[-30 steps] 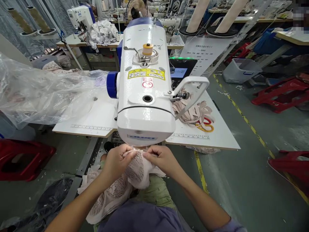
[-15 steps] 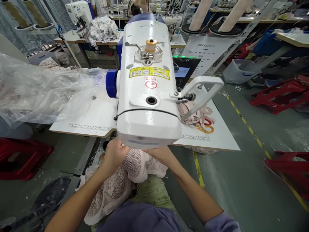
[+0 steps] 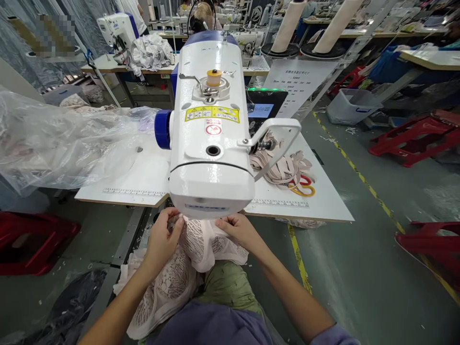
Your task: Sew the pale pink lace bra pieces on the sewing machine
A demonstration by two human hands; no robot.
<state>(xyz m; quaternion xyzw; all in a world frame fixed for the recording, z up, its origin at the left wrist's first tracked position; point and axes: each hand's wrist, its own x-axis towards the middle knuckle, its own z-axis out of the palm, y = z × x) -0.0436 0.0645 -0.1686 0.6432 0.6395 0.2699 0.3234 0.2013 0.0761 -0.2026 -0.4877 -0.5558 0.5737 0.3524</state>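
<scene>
A pale pink lace bra (image 3: 196,242) hangs below the head of a white sewing machine (image 3: 212,182) and drapes over my lap. My left hand (image 3: 165,235) pinches its upper edge between thumb and fingers, just left of the machine head. On the other side, my right hand (image 3: 235,229) grips the edge with the thumb on top. The machine head hides the needle area and part of the fabric's upper edge. More lace cups (image 3: 172,278) lie bunched on my left thigh.
Right of the machine, pale elastic straps (image 3: 280,165) and red and yellow scissors (image 3: 304,187) lie on the white table (image 3: 330,206). Clear plastic wrapping (image 3: 72,143) covers the table's left part. Red stools (image 3: 32,242) stand at both sides.
Both hands have come out slightly from under the machine head, so fingers and thumbs show more. The bra's upper edge is more visible. My view has shifted a little.
</scene>
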